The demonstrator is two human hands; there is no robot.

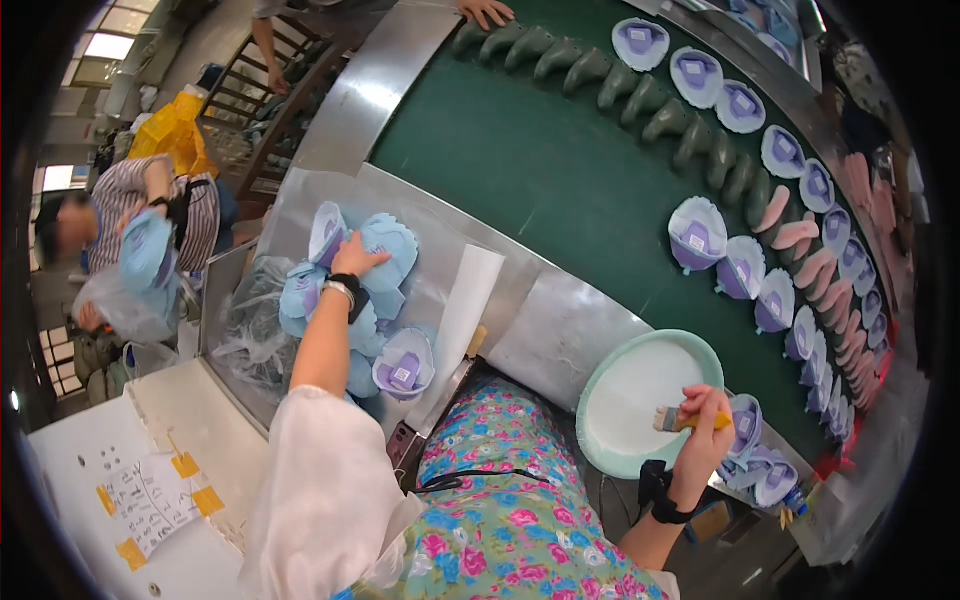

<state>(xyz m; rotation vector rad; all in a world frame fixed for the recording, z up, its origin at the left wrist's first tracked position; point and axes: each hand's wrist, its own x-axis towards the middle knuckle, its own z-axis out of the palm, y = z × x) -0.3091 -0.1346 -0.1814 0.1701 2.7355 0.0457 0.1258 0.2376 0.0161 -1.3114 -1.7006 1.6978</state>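
Note:
My left hand [355,262] reaches onto a pile of light-blue and purple shoe uppers [390,245], its fingers apart and touching the pile; whether it grips one is not plain. One upper [405,363] with a purple inside and a white label lies nearer to me. In my right hand [705,425] is a flat paintbrush [672,418] with a yellow handle and pale bristles. The brush is above a pale green basin [590,385] of white liquid, close to its right side.
A green conveyor belt [500,160] carries rows of dark shoe lasts [587,72], pink pieces [797,235] and uppers [698,235]. More uppers [770,475] lie right of the basin. A co-worker [150,220] at left holds a blue piece. Another person's hand [487,11] rests at the far belt edge.

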